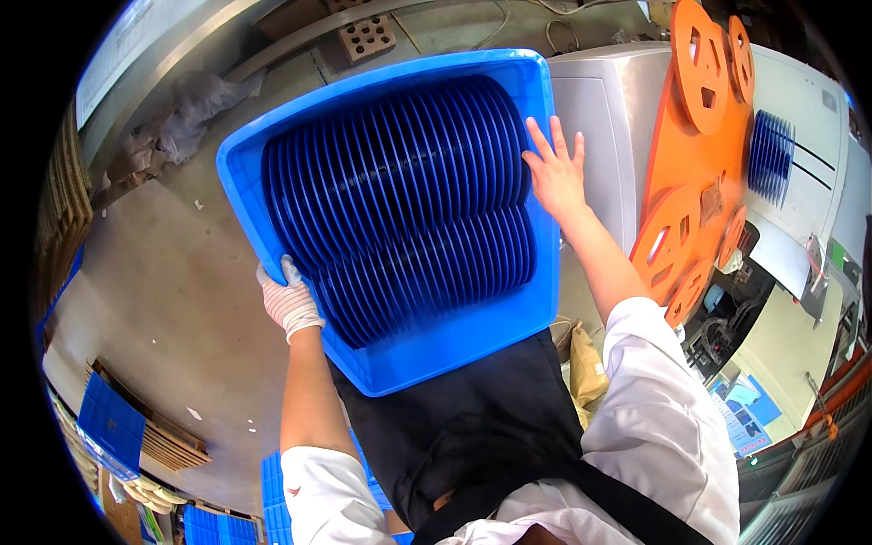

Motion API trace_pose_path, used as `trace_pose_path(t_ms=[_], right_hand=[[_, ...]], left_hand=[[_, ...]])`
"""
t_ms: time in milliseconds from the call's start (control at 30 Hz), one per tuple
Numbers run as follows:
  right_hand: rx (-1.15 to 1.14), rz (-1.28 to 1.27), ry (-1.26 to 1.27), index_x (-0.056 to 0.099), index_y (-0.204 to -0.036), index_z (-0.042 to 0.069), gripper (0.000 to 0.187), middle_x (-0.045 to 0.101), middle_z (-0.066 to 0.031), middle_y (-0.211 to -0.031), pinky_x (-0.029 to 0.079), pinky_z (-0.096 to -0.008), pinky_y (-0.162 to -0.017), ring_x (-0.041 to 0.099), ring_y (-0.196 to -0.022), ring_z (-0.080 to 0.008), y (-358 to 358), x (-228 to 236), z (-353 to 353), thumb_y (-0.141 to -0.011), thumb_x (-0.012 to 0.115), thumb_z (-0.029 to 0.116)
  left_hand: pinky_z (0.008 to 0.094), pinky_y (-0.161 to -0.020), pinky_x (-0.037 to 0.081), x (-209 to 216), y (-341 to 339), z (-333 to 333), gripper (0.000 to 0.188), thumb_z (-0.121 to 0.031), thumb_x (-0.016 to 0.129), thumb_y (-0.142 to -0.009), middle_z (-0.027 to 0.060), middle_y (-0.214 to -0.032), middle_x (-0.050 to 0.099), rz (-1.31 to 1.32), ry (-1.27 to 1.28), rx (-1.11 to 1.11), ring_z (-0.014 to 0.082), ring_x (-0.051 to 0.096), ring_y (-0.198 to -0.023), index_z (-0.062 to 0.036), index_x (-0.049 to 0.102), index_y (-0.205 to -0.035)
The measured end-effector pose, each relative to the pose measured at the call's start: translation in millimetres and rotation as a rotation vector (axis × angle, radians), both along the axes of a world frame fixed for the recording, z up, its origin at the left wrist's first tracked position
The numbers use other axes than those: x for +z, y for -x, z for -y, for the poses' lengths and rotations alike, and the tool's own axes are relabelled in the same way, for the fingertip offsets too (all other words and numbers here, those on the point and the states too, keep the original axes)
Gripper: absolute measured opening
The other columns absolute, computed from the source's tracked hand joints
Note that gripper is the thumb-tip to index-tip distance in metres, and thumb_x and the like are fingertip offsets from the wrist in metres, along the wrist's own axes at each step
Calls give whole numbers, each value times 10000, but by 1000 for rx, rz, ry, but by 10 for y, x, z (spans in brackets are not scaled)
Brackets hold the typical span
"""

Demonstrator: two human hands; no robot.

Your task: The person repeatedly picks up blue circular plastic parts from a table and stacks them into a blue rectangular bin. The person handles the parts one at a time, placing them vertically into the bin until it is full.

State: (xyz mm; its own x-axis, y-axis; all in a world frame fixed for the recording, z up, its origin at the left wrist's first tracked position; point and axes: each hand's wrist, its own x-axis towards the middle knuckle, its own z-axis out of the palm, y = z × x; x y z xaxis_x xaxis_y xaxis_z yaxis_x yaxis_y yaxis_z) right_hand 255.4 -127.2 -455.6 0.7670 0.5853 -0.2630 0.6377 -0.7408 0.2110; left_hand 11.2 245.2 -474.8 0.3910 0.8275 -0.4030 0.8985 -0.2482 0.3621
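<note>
A blue plastic bin (463, 350) is held up in front of my black apron, its near edge close to it. Inside, thin dark-blue discs (400, 163) stand on edge, packed side by side in two rows. My left hand (291, 302), in a whitish glove, is closed on the bin's left rim, with the thumb over the edge. My right hand (556, 174) is bare. Its fingers are stretched out and spread over the right rim, the tips beside the end disc of the far row.
At the right, an orange board (683, 163) with round cut-out plates stands beside a grey-white cabinet (595, 127). More blue discs (771, 159) sit on a white machine beyond. Blue crates (111, 422) lie at lower left. A holed brick (367, 39) and crumpled plastic (195, 109) are on the floor.
</note>
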Motion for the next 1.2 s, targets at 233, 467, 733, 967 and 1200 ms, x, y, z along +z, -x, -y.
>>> trace_pose_path(t_ms=[233,467,733,967,1200], right_hand=[[-74,-19,-52,618,-905,149,128,269,35,-1574,160,-679,-1103,187,-1474,-258,-46,-89,-199,-822,634,53],[109,-96,-16,622,-938,181,132,283,31,-1567,115,-696,-1099,177,-1478,-254,-58,-145,-188,-827,640,111],[9,-126,-56,609,-888,129,172,304,0,-1559,101,-710,-1088,135,-1487,-246,6,-130,-411,-778,724,194],[143,-70,-121,610,-845,167,99,370,14,-1525,90,-711,-1084,238,-1461,-247,71,-263,-418,-792,692,150],[-5,-186,-166,616,-858,157,119,351,-8,-1540,44,-676,-1102,208,-1471,-245,122,-183,-661,-784,709,154]], left_hand=[[438,-786,521,37,-38,0,504,-420,569,-938,197,-949,694,-68,47,26,368,667,-862,-36,537,-1262],[436,-771,524,-21,13,-27,476,-409,573,-939,186,-923,695,-61,13,18,357,668,-830,-40,549,-1238],[432,-762,527,7,-5,-12,446,-409,573,-939,169,-884,695,-41,25,42,345,671,-803,-51,564,-1204],[425,-763,529,56,-38,-38,427,-401,571,-939,157,-882,697,-79,57,36,333,672,-796,-51,576,-1183],[417,-759,529,93,-43,-45,414,-385,580,-934,145,-864,696,-60,70,53,311,673,-780,-53,581,-1182]])
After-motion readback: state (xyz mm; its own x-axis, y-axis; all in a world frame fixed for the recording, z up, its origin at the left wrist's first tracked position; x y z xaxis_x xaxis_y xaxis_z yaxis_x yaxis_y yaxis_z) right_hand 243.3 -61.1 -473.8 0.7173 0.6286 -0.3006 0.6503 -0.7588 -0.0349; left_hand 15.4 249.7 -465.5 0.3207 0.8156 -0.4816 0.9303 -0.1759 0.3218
